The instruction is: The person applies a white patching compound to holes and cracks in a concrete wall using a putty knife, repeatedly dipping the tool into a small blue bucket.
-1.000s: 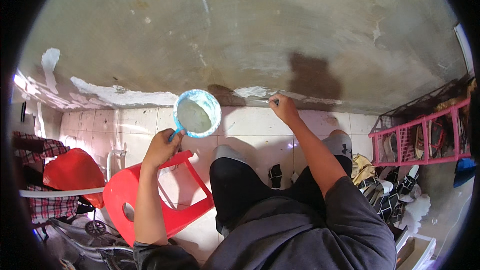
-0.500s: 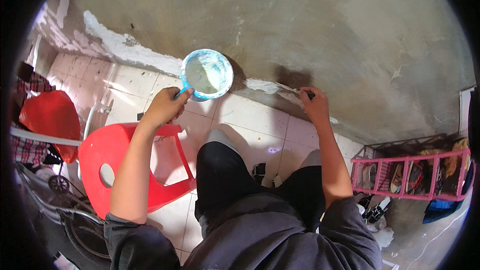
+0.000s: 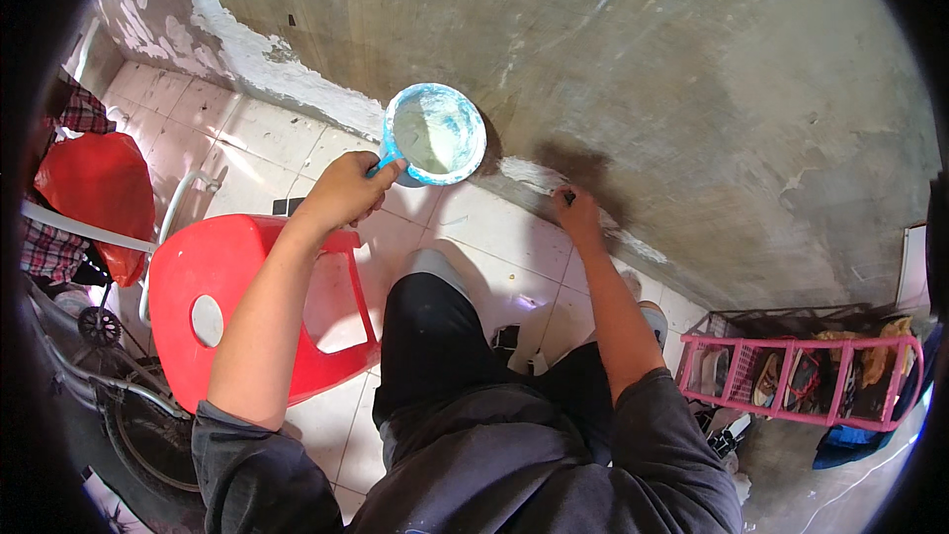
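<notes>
My left hand is closed around the handle of a blue plastic dipper held close to the wall. Pale wet paste lies inside it, and white smears coat its inner wall. Farther right, my right hand grips a small tool with a dark handle, apparently a putty knife; its blade cannot be made out now. That hand is at the foot of the grey wall, beside a strip of white filler along the wall's lower edge.
A red plastic stool stands by my left forearm. At far left are a red bag and a wheeled metal frame. A pink rack with shoes is at right. Pale tiles cover the floor.
My right hand has moved left and slightly down along the wall's foot, and the tool's thin blade has gone from sight. The dipper and left hand sit slightly farther right and up.
</notes>
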Demonstrator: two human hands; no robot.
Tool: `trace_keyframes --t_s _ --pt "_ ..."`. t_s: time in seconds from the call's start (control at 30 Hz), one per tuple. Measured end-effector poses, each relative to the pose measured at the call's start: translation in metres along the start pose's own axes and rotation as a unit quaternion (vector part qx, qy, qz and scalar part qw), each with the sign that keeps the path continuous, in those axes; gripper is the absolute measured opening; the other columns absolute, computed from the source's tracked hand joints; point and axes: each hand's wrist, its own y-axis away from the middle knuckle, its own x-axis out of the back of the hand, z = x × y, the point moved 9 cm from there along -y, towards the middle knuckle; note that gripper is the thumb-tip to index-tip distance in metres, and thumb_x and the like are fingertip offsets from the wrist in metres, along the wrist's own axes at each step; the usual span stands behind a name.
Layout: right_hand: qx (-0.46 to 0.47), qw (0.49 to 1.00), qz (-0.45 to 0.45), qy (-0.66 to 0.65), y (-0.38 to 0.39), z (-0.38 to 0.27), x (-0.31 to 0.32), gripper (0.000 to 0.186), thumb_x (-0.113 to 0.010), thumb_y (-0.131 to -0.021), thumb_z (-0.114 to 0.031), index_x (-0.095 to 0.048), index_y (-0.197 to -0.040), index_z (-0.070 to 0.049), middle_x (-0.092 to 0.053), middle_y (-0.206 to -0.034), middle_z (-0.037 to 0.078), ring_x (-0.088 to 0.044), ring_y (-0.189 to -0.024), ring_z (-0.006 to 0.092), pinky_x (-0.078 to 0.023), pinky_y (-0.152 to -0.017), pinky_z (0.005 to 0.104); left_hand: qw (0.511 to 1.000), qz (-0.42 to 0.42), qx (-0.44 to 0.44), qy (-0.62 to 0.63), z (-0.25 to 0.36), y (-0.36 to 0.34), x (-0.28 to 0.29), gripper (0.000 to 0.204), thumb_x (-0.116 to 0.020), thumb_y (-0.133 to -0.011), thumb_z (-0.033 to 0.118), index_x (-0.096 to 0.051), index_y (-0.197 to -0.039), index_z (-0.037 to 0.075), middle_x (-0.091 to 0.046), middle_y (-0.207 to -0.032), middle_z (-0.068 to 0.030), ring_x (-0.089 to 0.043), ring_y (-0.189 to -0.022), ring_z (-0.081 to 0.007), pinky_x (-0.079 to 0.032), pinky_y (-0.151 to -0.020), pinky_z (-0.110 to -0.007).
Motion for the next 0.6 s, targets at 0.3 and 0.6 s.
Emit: trace_keyframes --t_s 0.3,0.6 --pt "0.001 0.997 0.052 -0.063 0.002 -0.028 0.070 0.019 -0.066 -0.085 -0.019 -0.072 -0.093 -0.004 -0.071 -0.085 0.017 -0.069 -0.077 0.0293 -0.053 -0.074 0.0358 1.000 0.004 -0.003 -0.005 -0.001 0.000 0.001 0.052 -0.061 -0.092 0.051 -0.062 -0.081 0.001 -0.057 -0.059 -0.0033 -0.052 -0.046 -0.0109 -0.043 -0.041 -0.029" --pt "0.004 1.000 -0.026 0.000 0.000 -0.013 -0.014 0.025 -0.065 -0.088 -0.029 -0.072 -0.094 -0.006 -0.071 -0.090 0.020 -0.069 -0.082 0.0359 -0.054 -0.074 0.0407 1.000 0.008 0.013 0.002 -0.001 0.001 0.000 0.050 -0.061 -0.092 0.050 -0.061 -0.082 0.001 -0.055 -0.057 -0.0028 -0.051 -0.045 -0.0105 -0.041 -0.041 -0.028"
